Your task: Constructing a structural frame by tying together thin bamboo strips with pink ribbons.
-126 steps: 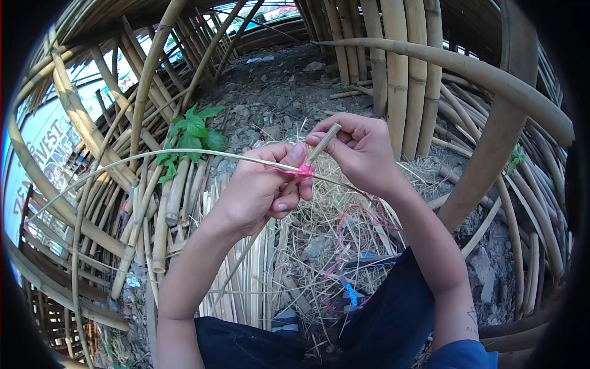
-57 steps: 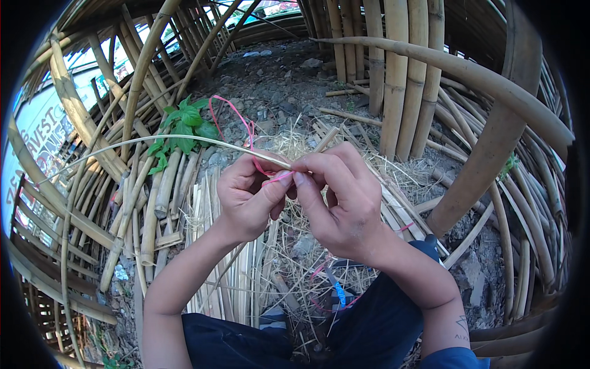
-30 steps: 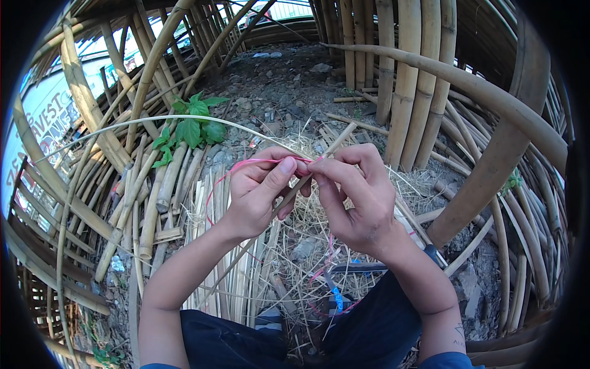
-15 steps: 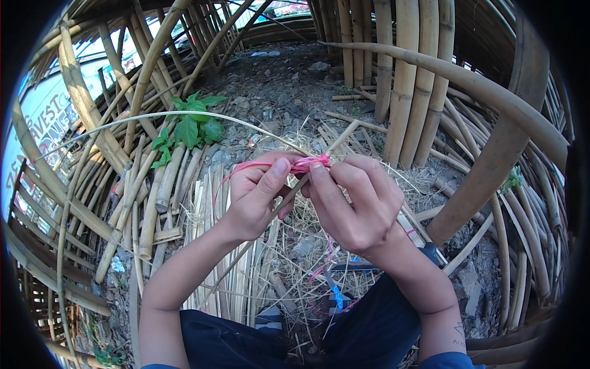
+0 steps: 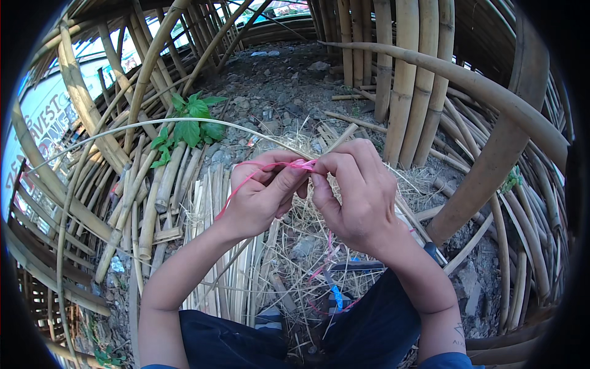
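Note:
Pink plastic twine (image 5: 302, 163) is wrapped around the spot where bamboo strips cross, up between my hands. My left hand (image 5: 261, 194) pinches the twine at the crossing, and a loose end of it trails down over that wrist. My right hand (image 5: 359, 195) is closed with thumb and forefinger together on the other side of the wrap. One long thin bamboo strip (image 5: 203, 122) arches from the crossing far out to the left. A straighter bamboo stick (image 5: 342, 138) pokes up beyond my right fingers and runs down behind my hands. My fingers hide part of the wrap.
Split bamboo slats (image 5: 236, 295) lie below my left forearm. A dark tool (image 5: 357, 265) with a blue-wrapped part (image 5: 336, 296) rests between my legs. Thick upright bamboo poles (image 5: 404, 92) and a slanting pole (image 5: 485, 184) stand right. A leafy plant (image 5: 192, 126) grows back left.
My right hand has turned and risen slightly, its fingers now closer to my left hand. My left thumb has shifted right onto the wrap. The twine's loose end has swung over my left wrist.

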`<state>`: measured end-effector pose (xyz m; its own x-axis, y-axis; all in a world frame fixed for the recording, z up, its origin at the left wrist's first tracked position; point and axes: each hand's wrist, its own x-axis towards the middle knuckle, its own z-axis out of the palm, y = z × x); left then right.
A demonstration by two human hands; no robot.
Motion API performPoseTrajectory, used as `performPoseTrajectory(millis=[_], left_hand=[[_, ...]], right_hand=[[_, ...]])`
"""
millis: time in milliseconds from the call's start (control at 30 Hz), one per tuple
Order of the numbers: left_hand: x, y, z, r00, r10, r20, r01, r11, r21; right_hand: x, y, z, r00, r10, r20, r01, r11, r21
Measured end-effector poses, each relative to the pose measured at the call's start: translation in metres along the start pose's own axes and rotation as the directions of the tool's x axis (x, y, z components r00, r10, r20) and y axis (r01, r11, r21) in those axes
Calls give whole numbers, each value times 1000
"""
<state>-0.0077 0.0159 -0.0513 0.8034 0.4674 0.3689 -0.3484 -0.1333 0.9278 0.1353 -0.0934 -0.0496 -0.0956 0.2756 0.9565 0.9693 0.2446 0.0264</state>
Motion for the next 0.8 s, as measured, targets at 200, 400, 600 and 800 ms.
performPoseTrajectory(millis=[200,400,600,800], left_hand=[[7,-5,-4,990,134,-52,-134,991,14],[12,-7,-14,983,151,-102,-150,988,23],[15,-8,-11,979,174,-106,-171,984,39],[9,-12,-9,987,110,-119,-109,994,15]], right_hand=[[10,5,-22,959,5,284,-34,995,98],[2,14,-16,936,-92,339,11,972,233],[-9,13,6,998,-62,-10,63,989,136],[-7,8,18,993,-121,-13,120,989,-86]])
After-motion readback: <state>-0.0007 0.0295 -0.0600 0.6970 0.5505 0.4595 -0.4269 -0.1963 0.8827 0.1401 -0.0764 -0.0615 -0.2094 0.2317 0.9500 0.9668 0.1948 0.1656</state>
